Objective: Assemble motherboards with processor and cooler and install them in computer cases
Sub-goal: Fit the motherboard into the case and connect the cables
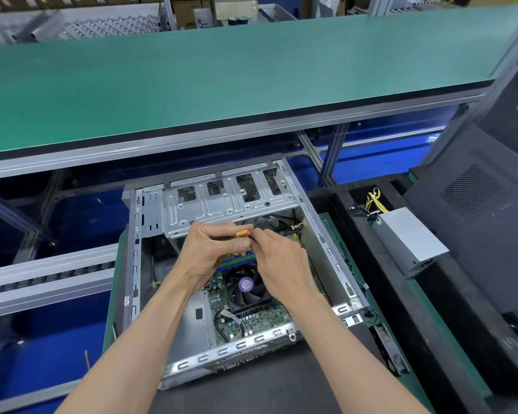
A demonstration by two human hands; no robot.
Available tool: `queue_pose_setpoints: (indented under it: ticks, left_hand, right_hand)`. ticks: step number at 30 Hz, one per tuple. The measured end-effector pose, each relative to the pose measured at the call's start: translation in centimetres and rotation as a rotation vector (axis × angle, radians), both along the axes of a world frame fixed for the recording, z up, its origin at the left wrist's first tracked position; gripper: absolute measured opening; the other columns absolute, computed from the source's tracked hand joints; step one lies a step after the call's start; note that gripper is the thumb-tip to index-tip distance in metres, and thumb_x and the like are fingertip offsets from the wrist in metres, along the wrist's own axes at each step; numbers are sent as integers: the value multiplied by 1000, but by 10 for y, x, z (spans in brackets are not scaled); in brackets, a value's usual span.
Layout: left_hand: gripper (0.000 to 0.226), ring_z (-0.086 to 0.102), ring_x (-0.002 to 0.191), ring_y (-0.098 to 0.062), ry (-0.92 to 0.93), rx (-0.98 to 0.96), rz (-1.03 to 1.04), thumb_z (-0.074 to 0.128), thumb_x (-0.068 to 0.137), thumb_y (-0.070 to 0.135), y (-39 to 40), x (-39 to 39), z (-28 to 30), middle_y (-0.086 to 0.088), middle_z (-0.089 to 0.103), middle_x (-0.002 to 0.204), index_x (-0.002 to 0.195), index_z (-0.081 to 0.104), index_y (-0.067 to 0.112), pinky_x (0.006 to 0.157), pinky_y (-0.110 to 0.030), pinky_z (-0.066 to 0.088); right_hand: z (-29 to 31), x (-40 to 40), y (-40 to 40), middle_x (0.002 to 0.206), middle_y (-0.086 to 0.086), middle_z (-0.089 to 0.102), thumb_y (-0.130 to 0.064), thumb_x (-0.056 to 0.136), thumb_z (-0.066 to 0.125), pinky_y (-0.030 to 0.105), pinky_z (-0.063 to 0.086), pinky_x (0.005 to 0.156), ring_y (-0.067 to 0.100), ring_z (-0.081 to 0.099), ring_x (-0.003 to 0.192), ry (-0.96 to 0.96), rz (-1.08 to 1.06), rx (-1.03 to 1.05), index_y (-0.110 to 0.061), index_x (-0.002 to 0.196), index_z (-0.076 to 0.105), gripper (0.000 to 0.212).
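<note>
Both hands' fingers (237, 243) pinched on orange connector (242, 233).

Both bare forearms reach forward from the bottom edge and converge at the middle. The left hand (211, 249) has its fingers curled, back of the hand up, thumb toward the right hand (278, 261). The right hand's fingers are bent too, its fingertips (259, 236) meeting the left's in a shared pinching grip.
</note>
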State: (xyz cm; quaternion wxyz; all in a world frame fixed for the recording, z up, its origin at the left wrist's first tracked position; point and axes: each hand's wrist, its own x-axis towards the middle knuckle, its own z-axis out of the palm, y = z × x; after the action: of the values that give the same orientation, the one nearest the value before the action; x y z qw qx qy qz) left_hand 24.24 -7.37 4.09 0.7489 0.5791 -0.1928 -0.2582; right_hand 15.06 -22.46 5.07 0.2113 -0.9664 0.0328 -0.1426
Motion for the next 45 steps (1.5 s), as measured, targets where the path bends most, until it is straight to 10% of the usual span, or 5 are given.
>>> queue_pose_setpoints:
  ticks: [22,45]
  left_hand:
    - [27,57,87,-24,-196,92,-21,83,77,31,-6,-5,-3,-4,61,92,98,81,14,84,-44,49]
    - [4,63,63,-13,-210,151,4,73,82,20,-14,-10,0,-5,71,75,80,77,21,64,-21,53]
  right_hand:
    - [-4,1,3,79,-3,57,-35,103,44,34,32,55,31,62,72,40,-20,10,-18,101,68,30]
    - [-2,0,1,95,4,69,-22,95,50,39,45,64,33,63,85,117,-61,93,-17,95,68,19]
